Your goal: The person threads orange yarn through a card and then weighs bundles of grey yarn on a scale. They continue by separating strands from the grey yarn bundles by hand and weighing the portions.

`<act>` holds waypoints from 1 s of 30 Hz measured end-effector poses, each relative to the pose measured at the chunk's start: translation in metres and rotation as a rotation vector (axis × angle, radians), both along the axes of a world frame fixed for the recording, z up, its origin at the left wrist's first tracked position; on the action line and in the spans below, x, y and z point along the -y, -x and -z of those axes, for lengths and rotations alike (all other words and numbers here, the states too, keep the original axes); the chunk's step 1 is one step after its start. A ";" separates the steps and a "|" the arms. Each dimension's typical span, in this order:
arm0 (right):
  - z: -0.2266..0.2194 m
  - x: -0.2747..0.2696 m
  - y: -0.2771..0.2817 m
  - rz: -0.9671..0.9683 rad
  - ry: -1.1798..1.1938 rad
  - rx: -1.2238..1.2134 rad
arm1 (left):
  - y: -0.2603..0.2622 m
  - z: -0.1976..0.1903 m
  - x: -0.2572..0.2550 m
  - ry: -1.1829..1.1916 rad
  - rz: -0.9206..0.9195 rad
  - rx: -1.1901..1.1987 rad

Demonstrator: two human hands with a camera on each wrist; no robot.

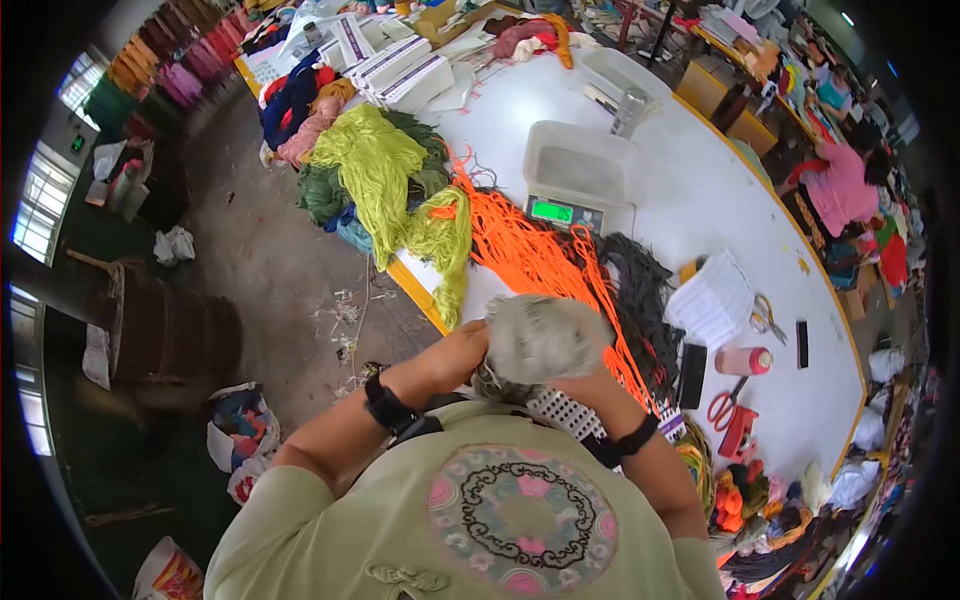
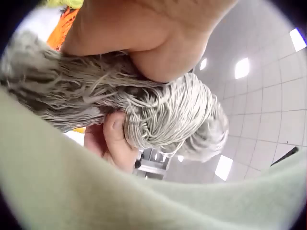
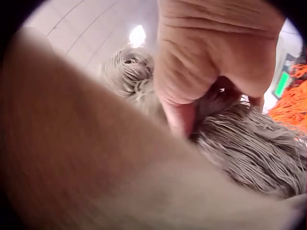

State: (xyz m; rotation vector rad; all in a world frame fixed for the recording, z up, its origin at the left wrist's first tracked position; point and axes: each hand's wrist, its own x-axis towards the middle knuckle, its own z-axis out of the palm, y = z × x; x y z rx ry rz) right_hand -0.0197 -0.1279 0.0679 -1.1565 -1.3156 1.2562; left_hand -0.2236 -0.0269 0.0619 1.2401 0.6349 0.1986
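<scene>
A skein of grey yarn (image 1: 541, 340) is held up close to the chest, over the table's near edge. In the left wrist view the yarn (image 2: 168, 115) is gathered into a thick bundle with a rounded, looped end. My left hand (image 1: 458, 358) grips it from the left side. My right hand (image 3: 216, 57) has thumb and fingers curled round the bundle, whose loose strands (image 3: 249, 148) spread out beyond it. From the head the right hand is mostly hidden behind the yarn. Its thumb (image 2: 118, 136) presses the bundle's underside in the left wrist view.
Orange yarn (image 1: 520, 240), black yarn (image 1: 640, 290) and lime-green yarn (image 1: 370, 170) lie on the white table. A plastic bin (image 1: 580, 150) sits on a lit scale (image 1: 552, 211). Red-handled scissors (image 1: 722, 408), a phone (image 1: 691, 375) and a pink bottle (image 1: 742, 361) lie at right.
</scene>
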 end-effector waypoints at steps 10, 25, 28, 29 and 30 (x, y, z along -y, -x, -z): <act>-0.040 0.042 -0.010 0.743 -0.132 -0.771 | 0.051 0.210 -0.148 -1.198 0.564 -0.303; -0.134 0.145 0.010 1.642 -0.433 -0.368 | 0.131 0.021 -0.467 -0.420 -0.530 -0.349; -0.122 0.105 0.014 1.376 -0.325 -0.318 | 0.157 0.077 -0.501 -1.070 -0.721 -0.761; -0.115 0.094 0.013 1.235 -0.268 -0.298 | 0.166 0.106 -0.514 -1.638 -0.752 -1.032; -0.106 0.082 0.015 1.197 -0.257 -0.264 | 0.147 0.077 -0.484 -1.526 -0.749 -0.706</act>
